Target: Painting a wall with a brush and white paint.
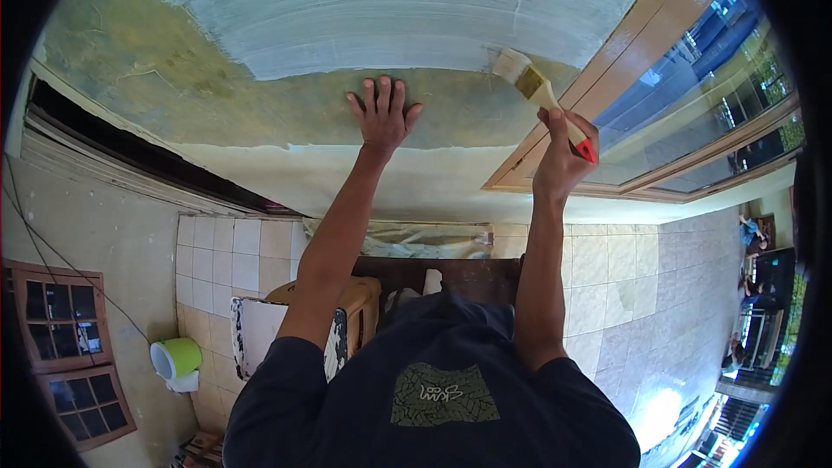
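Observation:
My left hand (384, 114) lies flat on the wall with its fingers spread, pressed against the greenish, mottled band (286, 108). My right hand (568, 149) grips a flat paintbrush (539, 87) by its pale handle, which ends in a red tip. Its whitish bristles are at the lower edge of the pale, streaky paint (390, 9), close to the window frame. Whether the bristles touch the wall, I cannot tell. Under the greenish band runs a cream strip (416, 172) of wall.
A wooden-framed glass window (685, 104) borders the wall on the right. Below me are a dark brown bench-like surface (477, 273), a plastic sheet (416, 238) and a white, dark-edged tray (260, 329). A green bucket (180, 357) stands at the left. People sit far right.

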{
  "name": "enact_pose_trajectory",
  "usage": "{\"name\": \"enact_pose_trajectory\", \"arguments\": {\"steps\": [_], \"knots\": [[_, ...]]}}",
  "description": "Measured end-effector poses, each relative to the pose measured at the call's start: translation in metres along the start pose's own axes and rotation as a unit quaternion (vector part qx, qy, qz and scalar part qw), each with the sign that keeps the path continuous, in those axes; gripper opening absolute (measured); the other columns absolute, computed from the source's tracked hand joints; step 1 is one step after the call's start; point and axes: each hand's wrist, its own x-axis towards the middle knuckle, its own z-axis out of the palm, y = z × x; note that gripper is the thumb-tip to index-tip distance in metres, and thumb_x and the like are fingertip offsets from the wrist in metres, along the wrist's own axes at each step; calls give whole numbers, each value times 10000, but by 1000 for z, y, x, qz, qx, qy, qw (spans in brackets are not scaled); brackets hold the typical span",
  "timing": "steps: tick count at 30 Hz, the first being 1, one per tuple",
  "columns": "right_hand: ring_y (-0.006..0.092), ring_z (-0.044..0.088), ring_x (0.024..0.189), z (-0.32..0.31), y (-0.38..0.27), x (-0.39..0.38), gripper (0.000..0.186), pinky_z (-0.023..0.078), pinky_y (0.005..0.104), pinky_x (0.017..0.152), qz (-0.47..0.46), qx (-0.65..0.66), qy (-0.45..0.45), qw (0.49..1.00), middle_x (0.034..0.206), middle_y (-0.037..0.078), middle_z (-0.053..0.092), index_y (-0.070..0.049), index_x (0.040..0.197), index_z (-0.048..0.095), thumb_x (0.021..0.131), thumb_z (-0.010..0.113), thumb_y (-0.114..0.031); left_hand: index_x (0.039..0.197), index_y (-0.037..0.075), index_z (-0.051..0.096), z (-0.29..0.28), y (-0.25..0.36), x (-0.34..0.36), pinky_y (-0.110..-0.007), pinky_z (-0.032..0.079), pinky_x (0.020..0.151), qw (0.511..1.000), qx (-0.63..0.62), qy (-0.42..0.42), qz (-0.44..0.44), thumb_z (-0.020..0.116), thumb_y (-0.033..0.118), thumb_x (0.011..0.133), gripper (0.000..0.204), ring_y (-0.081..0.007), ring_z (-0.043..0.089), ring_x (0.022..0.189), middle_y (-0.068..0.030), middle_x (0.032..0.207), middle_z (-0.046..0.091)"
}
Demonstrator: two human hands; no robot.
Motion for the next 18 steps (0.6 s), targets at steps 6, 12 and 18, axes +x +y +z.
{"name": "enact_pose_trajectory", "arguments": {"steps": [6,12,18], "knots": [[196,671,807,33,-19,-32,158,556,285,745,-40,40,-171,984,876,120,659,11,947,625,830,725,46,1484,162,376,-6,2,6,-657,136,1128,1000,3,17,5,382,544,992,623,-378,249,1444,-107,1563,277],[153,656,816,65,-14,-28,124,522,240,746,4,43,-176,983,902,98,681,8,914,672,819,749,31,1480,170,380,-15,17,8,-661,141,1123,1000,-3,5,1,413,553,979,631,-381,248,1442,-108,1552,287],[191,679,786,25,-8,-5,106,555,282,748,-5,8,-117,993,879,114,679,31,911,673,831,742,21,1485,172,366,-17,18,4,-659,129,1128,1000,-9,-6,-1,419,547,979,633,-382,231,1448,-106,1560,268]]}}
